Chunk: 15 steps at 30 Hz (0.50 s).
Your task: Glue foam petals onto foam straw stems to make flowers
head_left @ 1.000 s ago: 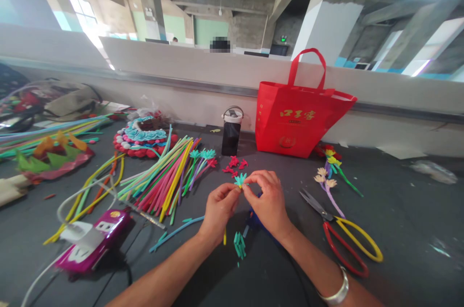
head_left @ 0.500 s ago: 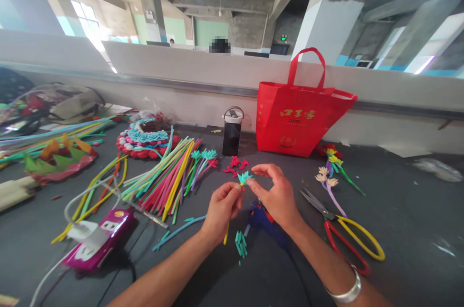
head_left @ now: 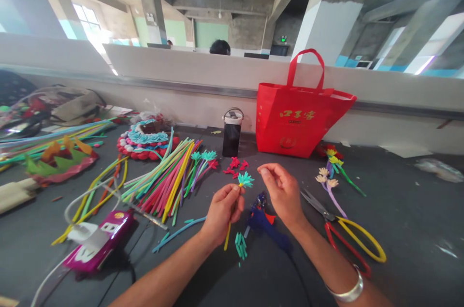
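My left hand [head_left: 225,208] pinches a turquoise flower [head_left: 245,180] by its yellow stem [head_left: 227,237], petals upward. To its right, apart from the flower, hovers my right hand [head_left: 282,193]; its thumb and index fingertips are together, and anything between them is too small to make out. Below and between the hands lies a dark blue glue gun [head_left: 268,225]. Several short turquoise pieces [head_left: 240,245] lie nearer to me. Small red flower pieces [head_left: 235,164] lie just beyond the left hand.
Scissors [head_left: 337,222] and finished flowers [head_left: 328,179] lie on the right. Left are a bundle of coloured pipe cleaners [head_left: 163,176], a purple power strip [head_left: 103,239] and a felt crown [head_left: 60,162]. A bottle [head_left: 232,138] and red bag [head_left: 302,121] stand at the back.
My right hand has drawn away from the turquoise flower, to the right, its fingers closing together. The left hand keeps hold of the stem, and the flower has tilted, its petals showing more.
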Motion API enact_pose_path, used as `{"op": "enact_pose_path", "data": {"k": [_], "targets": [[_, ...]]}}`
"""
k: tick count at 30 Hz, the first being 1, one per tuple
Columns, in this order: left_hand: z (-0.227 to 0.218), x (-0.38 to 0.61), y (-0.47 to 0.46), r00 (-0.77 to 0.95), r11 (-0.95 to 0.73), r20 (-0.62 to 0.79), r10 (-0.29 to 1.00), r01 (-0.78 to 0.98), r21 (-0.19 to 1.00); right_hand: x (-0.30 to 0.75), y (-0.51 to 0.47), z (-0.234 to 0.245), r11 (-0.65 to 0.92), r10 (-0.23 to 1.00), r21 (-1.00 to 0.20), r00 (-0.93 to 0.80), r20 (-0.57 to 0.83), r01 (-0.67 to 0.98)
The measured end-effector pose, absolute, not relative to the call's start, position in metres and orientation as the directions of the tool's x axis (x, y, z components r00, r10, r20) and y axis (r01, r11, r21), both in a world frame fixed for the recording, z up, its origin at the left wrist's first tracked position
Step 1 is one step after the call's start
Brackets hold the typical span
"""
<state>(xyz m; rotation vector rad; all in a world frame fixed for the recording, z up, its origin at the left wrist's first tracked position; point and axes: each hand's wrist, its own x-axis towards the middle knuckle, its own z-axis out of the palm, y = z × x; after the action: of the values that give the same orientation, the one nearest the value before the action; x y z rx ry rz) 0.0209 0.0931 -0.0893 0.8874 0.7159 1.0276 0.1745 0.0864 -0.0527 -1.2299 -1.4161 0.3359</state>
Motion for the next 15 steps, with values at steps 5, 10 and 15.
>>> {"op": "enact_pose_path", "data": {"k": [5, 10, 15], "targets": [[-0.0878, 0.021, 0.0933, 0.37, 0.245, -0.085, 0.925, -0.413, 0.877, 0.1796, 0.0855, -0.0522, 0.371, 0.792, -0.758, 0.243, 0.56, 0.537], [-0.0897, 0.0207, 0.0944, 0.368, 0.251, -0.085, 0.926, -0.433, 0.866, 0.183, 0.0849, -0.0544, 0.357, 0.78, -0.732, 0.246, 0.576, 0.581], [-0.0902, 0.0201, 0.0964, 0.353, 0.24, -0.08, 0.932, -0.437, 0.867, 0.1814, 0.0877, -0.0557, 0.323, 0.798, -0.734, 0.245, 0.551, 0.598]]}}
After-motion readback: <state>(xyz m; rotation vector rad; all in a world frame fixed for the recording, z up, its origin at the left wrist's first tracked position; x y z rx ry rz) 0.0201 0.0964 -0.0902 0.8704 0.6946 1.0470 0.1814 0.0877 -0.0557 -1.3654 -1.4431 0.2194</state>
